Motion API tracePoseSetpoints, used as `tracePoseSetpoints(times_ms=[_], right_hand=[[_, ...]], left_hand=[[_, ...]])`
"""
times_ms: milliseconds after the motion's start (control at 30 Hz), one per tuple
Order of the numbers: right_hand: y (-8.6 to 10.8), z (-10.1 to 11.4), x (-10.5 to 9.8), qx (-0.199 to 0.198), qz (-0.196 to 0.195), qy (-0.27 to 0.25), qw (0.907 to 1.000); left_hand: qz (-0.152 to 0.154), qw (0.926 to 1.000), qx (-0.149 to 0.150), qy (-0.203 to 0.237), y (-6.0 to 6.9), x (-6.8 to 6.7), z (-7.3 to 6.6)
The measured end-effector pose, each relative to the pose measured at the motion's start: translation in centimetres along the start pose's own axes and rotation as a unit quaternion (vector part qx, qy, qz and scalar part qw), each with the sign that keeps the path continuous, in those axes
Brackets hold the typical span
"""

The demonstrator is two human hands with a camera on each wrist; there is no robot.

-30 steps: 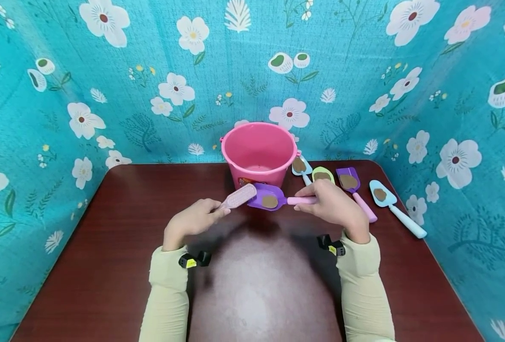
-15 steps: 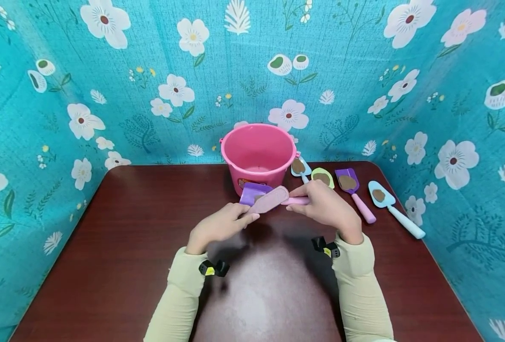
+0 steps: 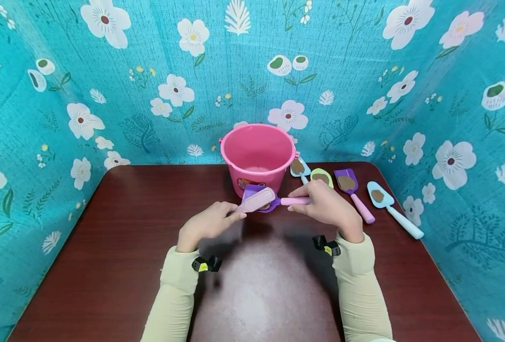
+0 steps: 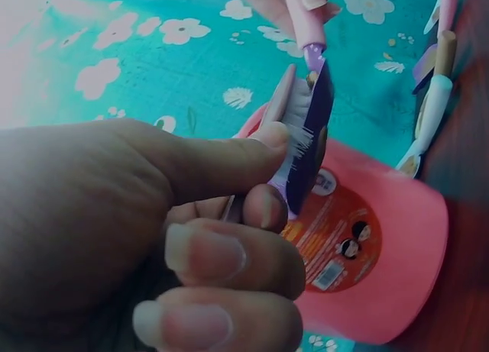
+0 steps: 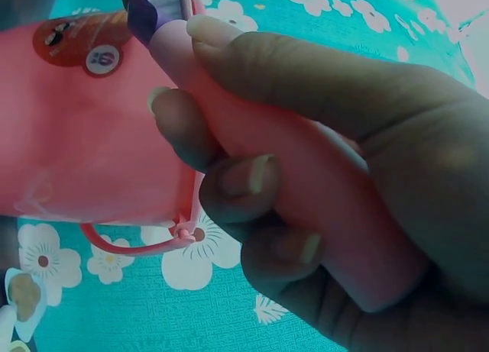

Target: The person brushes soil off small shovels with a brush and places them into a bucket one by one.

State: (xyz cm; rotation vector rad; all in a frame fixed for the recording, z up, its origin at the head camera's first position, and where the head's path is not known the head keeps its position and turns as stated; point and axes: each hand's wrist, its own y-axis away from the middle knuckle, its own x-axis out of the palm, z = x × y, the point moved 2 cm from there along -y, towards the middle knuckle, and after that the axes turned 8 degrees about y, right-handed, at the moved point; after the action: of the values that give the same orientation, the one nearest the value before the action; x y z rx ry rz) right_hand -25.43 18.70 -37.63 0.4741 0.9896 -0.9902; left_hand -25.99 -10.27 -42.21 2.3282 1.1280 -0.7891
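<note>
The left hand (image 3: 205,222) pinches a light pink brush (image 3: 257,200) just in front of the pink bucket (image 3: 258,172). There too, I see the right hand (image 3: 331,206) gripping a purple scoop (image 3: 251,191) by its handle (image 3: 295,201). Four more scoops (image 3: 362,209) lie right of the bucket. Behind hangs flowery blue cloth (image 3: 235,61).

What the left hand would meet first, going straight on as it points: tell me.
Beyond the brush in the left hand, most likely the purple scoop in the right hand: the brush seems to touch it. The bucket seems next, though depth is unclear.
</note>
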Motion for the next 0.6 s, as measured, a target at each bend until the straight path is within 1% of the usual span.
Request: tracePoseSetpoints(times_ms=[100, 233, 300, 367, 433, 533, 600], right_hand=[[0.2, -0.1, -0.1, 0.008, -0.007, 0.002, 0.9999], [0.2, -0.3, -0.6, 0.015, -0.017, 0.013, 0.9997], [0.2, -0.4, -0.6, 0.015, -0.020, 0.015, 0.9996], [0.1, -0.4, -0.6, 0.012, -0.023, 0.016, 0.9995], [0.1, -0.3, -0.4, 0.007, -0.025, 0.015, 0.9995], [-0.1, 0.0, 0.0, -0.004, -0.022, 0.013, 0.9997], [-0.2, 0.2, 0.2, -0.009, -0.019, 0.012, 0.9997]], left_hand=[[-0.011, 0.9999, -0.008, -0.002, 0.5, -0.7, 0.4], [-0.041, 0.9988, -0.027, 0.000, 1.4, -1.9, 1.0], [-0.047, 0.9984, -0.030, 0.005, 1.9, -2.4, 1.1], [-0.045, 0.9987, -0.020, 0.011, 2.2, -2.5, 1.1], [-0.034, 0.9992, -0.002, 0.020, 2.1, -2.3, 0.8], [-0.006, 0.9984, 0.034, 0.045, 1.4, -1.4, 0.2], [0.013, 0.9967, 0.051, 0.063, 0.8, -0.7, -0.2]])
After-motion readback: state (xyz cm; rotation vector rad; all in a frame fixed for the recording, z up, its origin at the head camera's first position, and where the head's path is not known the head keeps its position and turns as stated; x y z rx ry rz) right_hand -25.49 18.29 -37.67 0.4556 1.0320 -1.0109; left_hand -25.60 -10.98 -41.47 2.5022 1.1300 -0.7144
